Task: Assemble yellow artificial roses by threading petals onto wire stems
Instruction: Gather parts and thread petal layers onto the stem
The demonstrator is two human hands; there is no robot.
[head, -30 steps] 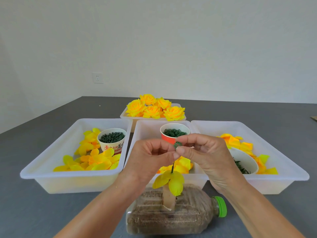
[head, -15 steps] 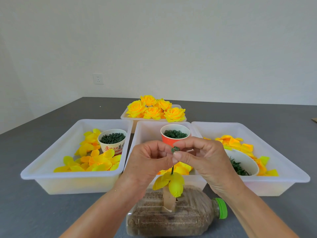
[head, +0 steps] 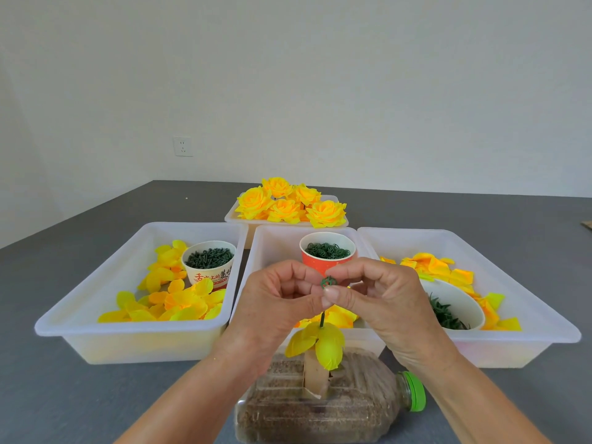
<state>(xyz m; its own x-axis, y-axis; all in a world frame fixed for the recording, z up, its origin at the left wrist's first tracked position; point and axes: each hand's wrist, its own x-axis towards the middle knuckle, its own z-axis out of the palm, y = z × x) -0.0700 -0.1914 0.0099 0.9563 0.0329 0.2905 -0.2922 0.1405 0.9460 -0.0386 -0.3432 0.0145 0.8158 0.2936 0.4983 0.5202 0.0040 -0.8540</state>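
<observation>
Both hands, left hand [head: 275, 302] and right hand [head: 381, 299], pinch a green ring [head: 328, 282] above the petalled wire stem [head: 322, 319].

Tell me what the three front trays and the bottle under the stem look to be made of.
Trays, e.g. the left tray: likely plastic, milky white, semi-translucent; yellow petals glow through its front wall. Bottle: clear plastic by the look, ribbed side, brown grainy filling visible through it, and an opaque green screw cap, probably plastic too.

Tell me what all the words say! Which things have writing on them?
White paper cup in the left bin: red Chinese characters across its front, too blurred to read for sure.
Smaller dark print under them: too small to read.
Red cup, bottle, bins, wall socket: no writing visible.
</observation>
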